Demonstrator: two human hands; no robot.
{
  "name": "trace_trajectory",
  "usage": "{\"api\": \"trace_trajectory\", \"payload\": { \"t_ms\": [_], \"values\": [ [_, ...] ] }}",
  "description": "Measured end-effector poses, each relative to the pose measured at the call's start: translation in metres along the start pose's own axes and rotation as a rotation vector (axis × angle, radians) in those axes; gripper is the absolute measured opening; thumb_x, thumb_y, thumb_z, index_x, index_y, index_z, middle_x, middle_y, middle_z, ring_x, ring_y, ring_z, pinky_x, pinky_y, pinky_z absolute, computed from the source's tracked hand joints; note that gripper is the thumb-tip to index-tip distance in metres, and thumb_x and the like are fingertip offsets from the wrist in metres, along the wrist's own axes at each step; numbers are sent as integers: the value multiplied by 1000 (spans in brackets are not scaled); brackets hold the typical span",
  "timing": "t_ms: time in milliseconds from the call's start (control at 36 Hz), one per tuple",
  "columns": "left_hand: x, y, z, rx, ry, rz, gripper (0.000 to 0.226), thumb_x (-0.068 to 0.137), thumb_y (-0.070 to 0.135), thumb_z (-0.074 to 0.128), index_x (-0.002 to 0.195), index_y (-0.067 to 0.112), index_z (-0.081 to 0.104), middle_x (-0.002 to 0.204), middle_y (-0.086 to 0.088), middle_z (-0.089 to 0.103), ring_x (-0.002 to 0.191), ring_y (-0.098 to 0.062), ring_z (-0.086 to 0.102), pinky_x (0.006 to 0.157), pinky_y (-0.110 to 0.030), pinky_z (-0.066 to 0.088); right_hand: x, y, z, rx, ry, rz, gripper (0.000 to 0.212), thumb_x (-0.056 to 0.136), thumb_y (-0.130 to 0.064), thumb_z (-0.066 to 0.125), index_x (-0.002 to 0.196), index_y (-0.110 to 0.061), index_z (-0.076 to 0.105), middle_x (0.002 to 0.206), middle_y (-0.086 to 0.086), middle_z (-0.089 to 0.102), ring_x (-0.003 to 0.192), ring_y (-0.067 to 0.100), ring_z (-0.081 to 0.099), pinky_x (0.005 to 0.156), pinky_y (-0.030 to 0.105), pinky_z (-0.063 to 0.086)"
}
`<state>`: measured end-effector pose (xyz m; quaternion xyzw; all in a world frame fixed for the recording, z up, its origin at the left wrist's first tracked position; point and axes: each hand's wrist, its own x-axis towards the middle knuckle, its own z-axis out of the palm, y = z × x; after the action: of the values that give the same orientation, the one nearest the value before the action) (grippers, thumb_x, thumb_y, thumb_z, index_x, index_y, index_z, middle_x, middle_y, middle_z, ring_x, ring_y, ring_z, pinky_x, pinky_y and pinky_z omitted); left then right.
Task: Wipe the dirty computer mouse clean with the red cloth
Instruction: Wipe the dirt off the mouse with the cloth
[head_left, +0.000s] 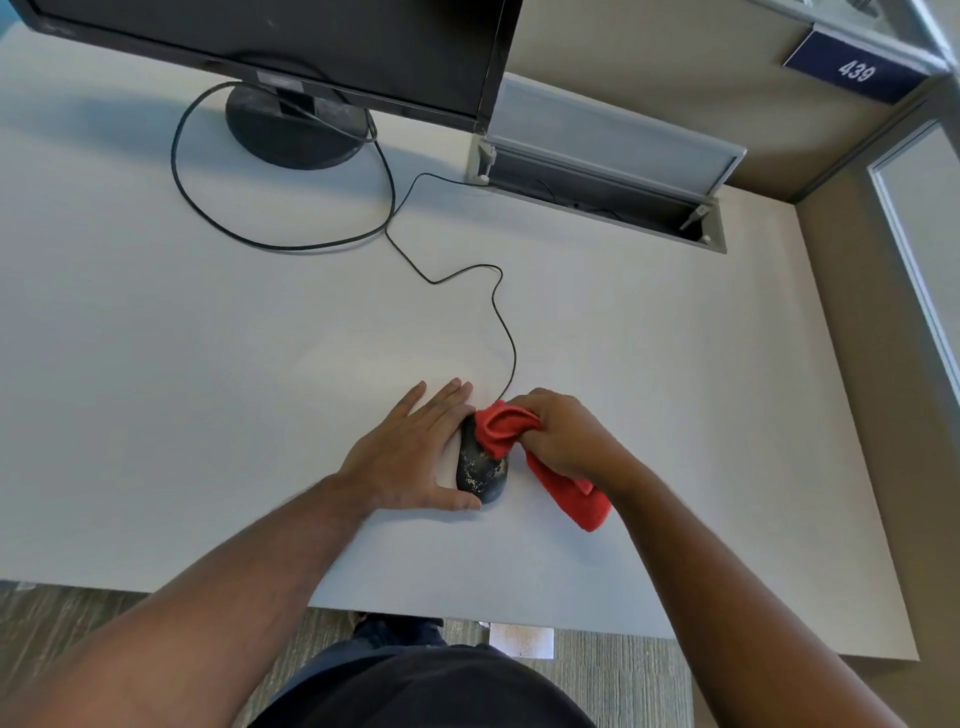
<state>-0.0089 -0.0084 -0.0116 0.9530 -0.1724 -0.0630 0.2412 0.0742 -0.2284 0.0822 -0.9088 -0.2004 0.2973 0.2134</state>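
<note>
Black mouse (480, 470) lying on the white bench (208, 364), near the front edge, pale grime speckled across its rear half. Left hand (410, 452) flat beside it, fingers (441, 400) spread and extended, thumb hooked round the near end, bracing rather than gripping. Right hand (561, 431) closed, fingers bunched tight on the red cloth (506, 428), the wad pressed on the front of the mouse, the loose tail (582, 499) trailing across the bench towards the body.

Risks from here, as a judgement only:
- Mouse skidding leftward or twisting under a firm stroke, since only an open palm and thumb steady it.
- Cable (498, 312) tugged taut or snagged by a long backward stroke; slack looping back to the monitor base (296, 130) looks ample, though.
- Grime smeared rather than lifted if the same patch of cloth drags over the crusted rear.
- Crumbs pushed off onto the bench.
- Trailing tail caught under the wrist, pulling the wad off the mouse.
- Rear half left dirty if strokes stop short of the thumb.
</note>
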Motion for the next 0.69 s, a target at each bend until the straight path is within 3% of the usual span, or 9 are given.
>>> {"api": "trace_trajectory", "payload": {
  "t_ms": [111, 222, 306, 417, 528, 611, 694],
  "values": [
    [1, -1, 1, -2, -2, -8, 126, 71, 95, 60, 163, 14, 28, 178, 1, 11, 162, -2, -10, 133, -41, -4, -3, 7, -14, 103, -87, -2, 34, 86, -5, 63, 107, -30, 74, 103, -7, 72, 92, 12, 67, 80, 29, 52],
    [1, -2, 3, 20, 1, -7, 125, 72, 96, 58, 163, 15, 29, 178, 2, 10, 162, -2, -11, 132, -38, -7, 3, 11, -15, 338, 121, 53, 26, 87, -7, 68, 100, -28, 74, 90, -3, 75, 78, 15, 70, 72, 33, 58],
    [1, -2, 3, 11, -1, -3, 127, 72, 96, 58, 165, 15, 27, 178, 2, 9, 162, -2, -11, 133, -39, -7, 11, 7, -6, 253, 153, 59, 19, 87, -8, 66, 102, -17, 73, 102, 2, 69, 91, 23, 68, 84, 42, 57],
    [2, -1, 3, 17, 0, 2, 134, 73, 96, 57, 169, 14, 13, 178, 3, 7, 162, -2, -12, 132, -38, -8, 10, -3, 9, 151, 69, -26, 30, 83, 0, 58, 104, -15, 72, 117, -1, 59, 104, 18, 61, 89, 29, 46],
    [1, -2, 4, 16, 13, 6, 130, 73, 97, 57, 167, 15, 21, 178, 1, 8, 162, -3, -10, 132, -38, -8, 4, -3, 6, 116, -8, -95, 30, 84, 2, 57, 105, -14, 72, 116, -5, 60, 101, 16, 63, 91, 32, 50],
    [2, -2, 4, 9, 16, 4, 126, 72, 97, 58, 164, 15, 30, 178, 1, 12, 162, -2, -9, 133, -38, -7, -1, 1, -5, 163, -94, -105, 29, 86, 1, 60, 103, -18, 74, 109, -12, 64, 94, 7, 64, 82, 22, 51],
    [2, -2, 4, 21, 12, 0, 127, 72, 97, 57, 163, 13, 31, 178, 1, 11, 162, -2, -10, 133, -38, -8, -2, 10, -14, 280, 23, -26, 27, 86, -1, 63, 104, -19, 72, 104, -6, 69, 89, 14, 68, 78, 32, 56]
  ]
}}
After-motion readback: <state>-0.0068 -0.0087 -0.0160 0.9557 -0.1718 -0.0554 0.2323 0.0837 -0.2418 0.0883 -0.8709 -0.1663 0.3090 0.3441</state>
